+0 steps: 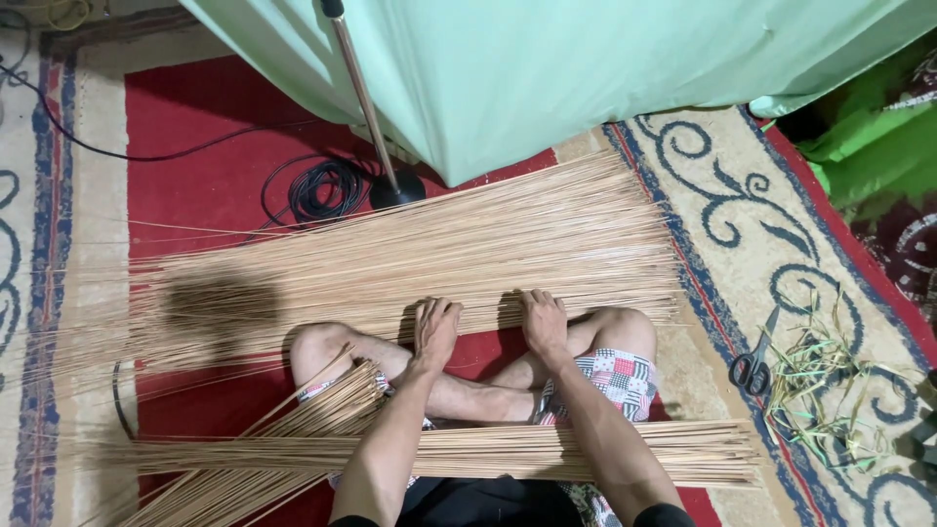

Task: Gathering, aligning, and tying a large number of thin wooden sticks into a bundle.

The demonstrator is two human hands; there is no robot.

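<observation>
Rug: red field with a patterned cream and blue border (59,293) at the far left
Cable: a black coil (327,190) lies on the red, just left of a stand's round base (397,190)
Small bundle: a slanted sheaf of sticks (312,415) leans over the person's left thigh, near the left forearm
Main spread: a wide layer of thin pale sticks (390,263) on the rug ahead of the crossed legs, long axis running left to right, slightly fanned toward the right
Left hand (435,330): palm down, fingers flat and open on the near edge of the spread, gripping nothing
Right hand (543,322): likewise pressed flat on the same edge, beside the left, fingers released
Relation: the sticks lie straight ahead of both hands, crosswise to the forearms; both hands are about equally near
Lap bundle: another long sheaf (547,451) lies across the lap under both forearms, parallel to the spread
Cloth: pale green sheet (547,78) hangs behind
Right side: scissors (753,366) beside green leaf trimmings (820,390), well apart from the hands
</observation>
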